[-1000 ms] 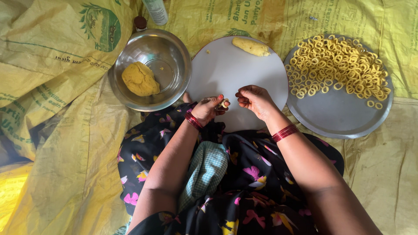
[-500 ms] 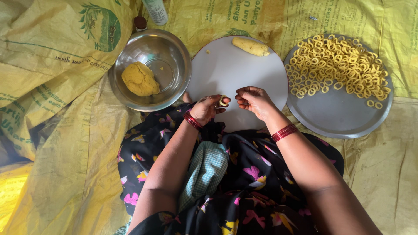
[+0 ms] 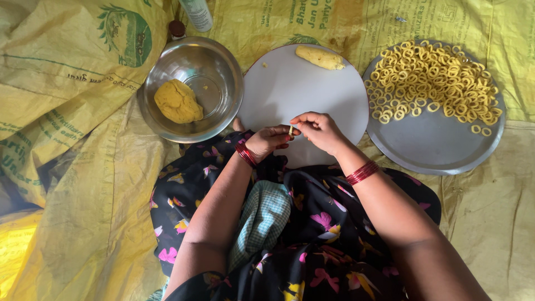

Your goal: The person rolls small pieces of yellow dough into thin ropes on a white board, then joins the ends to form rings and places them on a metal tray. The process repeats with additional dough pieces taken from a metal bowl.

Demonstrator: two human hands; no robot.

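Two hands meet over the near edge of the round white board (image 3: 304, 89). The left hand (image 3: 267, 140) and right hand (image 3: 319, 129) both have their fingers closed on a small yellow dough strip (image 3: 291, 130), pinched between the fingertips. At 12 o'clock on the board lies a dough roll (image 3: 320, 57). At 10 o'clock sits a steel bowl (image 3: 217, 67) with a dough lump (image 3: 177, 101). At 2 o'clock, a steel plate (image 3: 440, 145) holds loads of dough rings (image 3: 429, 72). Yellow sacks (image 3: 72, 167) cover the floor.
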